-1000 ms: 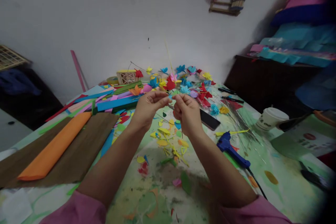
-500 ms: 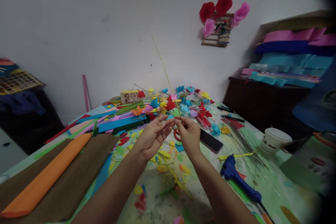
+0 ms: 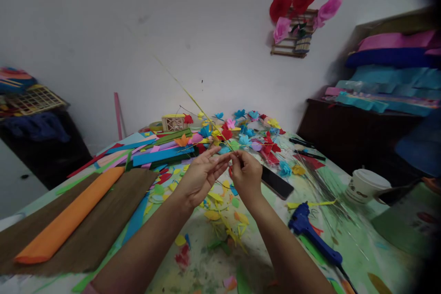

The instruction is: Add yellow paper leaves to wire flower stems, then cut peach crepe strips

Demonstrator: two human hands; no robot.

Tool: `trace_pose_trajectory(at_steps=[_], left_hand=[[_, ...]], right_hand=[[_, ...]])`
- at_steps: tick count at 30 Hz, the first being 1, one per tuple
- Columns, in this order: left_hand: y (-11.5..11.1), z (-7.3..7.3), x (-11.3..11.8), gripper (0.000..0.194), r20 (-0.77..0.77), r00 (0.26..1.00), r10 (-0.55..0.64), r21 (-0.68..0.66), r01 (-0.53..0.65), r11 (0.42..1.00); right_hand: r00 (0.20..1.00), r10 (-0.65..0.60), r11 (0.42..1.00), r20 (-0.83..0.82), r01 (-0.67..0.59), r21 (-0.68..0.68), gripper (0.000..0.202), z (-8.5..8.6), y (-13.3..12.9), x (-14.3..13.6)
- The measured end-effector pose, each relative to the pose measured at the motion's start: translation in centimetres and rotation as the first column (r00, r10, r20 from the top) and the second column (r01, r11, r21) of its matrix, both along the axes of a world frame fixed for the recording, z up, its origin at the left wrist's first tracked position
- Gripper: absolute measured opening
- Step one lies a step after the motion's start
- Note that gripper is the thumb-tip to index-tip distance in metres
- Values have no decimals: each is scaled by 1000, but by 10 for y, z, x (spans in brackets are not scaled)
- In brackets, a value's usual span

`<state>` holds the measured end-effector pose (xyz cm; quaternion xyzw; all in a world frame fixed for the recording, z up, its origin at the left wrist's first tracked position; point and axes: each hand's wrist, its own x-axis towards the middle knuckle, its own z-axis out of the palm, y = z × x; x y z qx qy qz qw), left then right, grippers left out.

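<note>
My right hand (image 3: pixel 247 173) is closed in a pinch round the lower end of a thin yellow-green wire stem (image 3: pixel 193 99). The stem slants up and left from my fingertips across the wall, its far end blurred. My left hand (image 3: pixel 203 175) is palm up with fingers stretched out, their tips touching my right fingertips at the stem's base. How much the left fingertips bear on the stem is hidden. Just beyond both hands lie paper flowers, among them a red one (image 3: pixel 270 143) and a blue one (image 3: pixel 245 140). Yellow paper scraps (image 3: pixel 215 197) are scattered below the hands.
A phone (image 3: pixel 277 183) lies right of my right hand, with a blue glue gun (image 3: pixel 312 234) nearer me. Bare wires (image 3: pixel 322 183), a lidded cup (image 3: pixel 367 186) and a green jug (image 3: pixel 399 220) are farther right. Orange crepe paper (image 3: pixel 74 213) rests on brown sheets (image 3: pixel 113 216) at left.
The stem's far end has swung left and down. My hands stay together at its base, with the right fingers curled in more. The whole view has shifted slightly.
</note>
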<state>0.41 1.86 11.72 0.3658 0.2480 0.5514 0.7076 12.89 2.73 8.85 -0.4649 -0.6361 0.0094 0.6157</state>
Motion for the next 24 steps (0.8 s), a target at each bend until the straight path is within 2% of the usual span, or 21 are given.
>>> trace_pose_trajectory(at_steps=[6,11,14,17,19,21,24], left_hand=[[0,0,1,37,-52,997,65,47,-63,997],[-1,0,0,39,5,1000,-6,4,6,1000],[6,0,-2,44,5,1000,15,-5,-15,1000],[16,2,-12,47,-11,992,129,70,-128,989],[19,7,-23,48,-59,985,161,175,-149,973],[18,11,-32,44,-185,978,91,283,-35,958],[13,14,-37,35,-381,925,5,359,143,922]], right_hand=[[997,37,999,-67,-39,-33,15,-3,0,-2],[987,-64,997,145,59,40,18,-7,1,2],[981,-46,997,187,35,64,18,-5,-3,0],[998,23,1000,59,-24,13,15,1,-11,-9],[988,117,988,-100,-127,-91,13,5,-15,-15],[934,226,935,-278,-288,-208,14,8,-17,-22],[809,325,805,-489,-508,-306,18,5,-15,-30]])
